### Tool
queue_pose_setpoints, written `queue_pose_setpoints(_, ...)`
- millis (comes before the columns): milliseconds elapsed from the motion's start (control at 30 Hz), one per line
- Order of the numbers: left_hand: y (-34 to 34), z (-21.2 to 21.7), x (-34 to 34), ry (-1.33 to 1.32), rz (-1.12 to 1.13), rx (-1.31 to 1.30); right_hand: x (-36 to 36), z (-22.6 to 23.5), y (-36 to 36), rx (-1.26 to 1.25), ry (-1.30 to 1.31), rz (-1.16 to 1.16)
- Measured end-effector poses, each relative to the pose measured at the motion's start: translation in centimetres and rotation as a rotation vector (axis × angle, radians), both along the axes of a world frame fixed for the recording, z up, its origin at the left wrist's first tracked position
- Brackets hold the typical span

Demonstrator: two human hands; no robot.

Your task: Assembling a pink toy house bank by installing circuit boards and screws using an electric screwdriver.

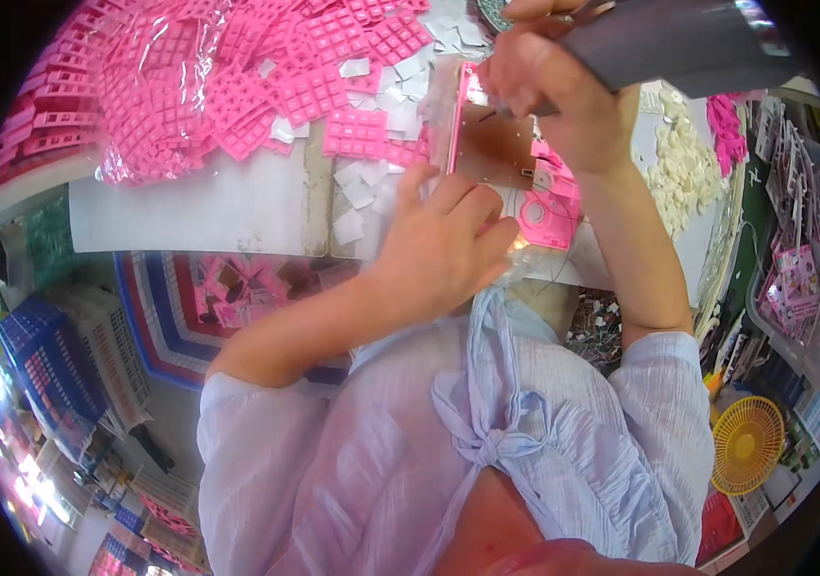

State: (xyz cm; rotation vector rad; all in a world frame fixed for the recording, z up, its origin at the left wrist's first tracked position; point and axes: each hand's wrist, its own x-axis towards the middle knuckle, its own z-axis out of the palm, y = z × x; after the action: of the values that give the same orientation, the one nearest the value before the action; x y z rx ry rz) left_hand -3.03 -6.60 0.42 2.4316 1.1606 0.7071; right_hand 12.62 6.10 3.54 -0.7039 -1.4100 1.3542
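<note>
My left hand rests on the white table and grips the near edge of a pink device case that bears a brown circuit board. Its fingers curl over the lower edge of the board. My right hand is raised over the far end of the board, closed around a dark tool with a broad grey body; its tip is hidden behind the fingers. Loose pink keypad sheets and small white squares lie just left of the board.
A big heap of pink keypad sheets in clear plastic covers the table's far left. White small parts pile up right of the board. Bins of packaged goods stand at right, a yellow fan and blue crate below.
</note>
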Motion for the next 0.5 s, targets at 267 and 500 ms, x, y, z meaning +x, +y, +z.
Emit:
queue_pose_setpoints(267, 2.0, -0.1, -0.9, -0.323, -0.037, -0.175, 5.4, 1.1, -3.2, -0.063, -0.521, 0.050)
queue_pose_setpoints(500, 4.1, -0.5, -1.5, -0.258, -0.021, 0.008, 4.0, -0.4, -3.9, 0.299, -0.693, 0.302)
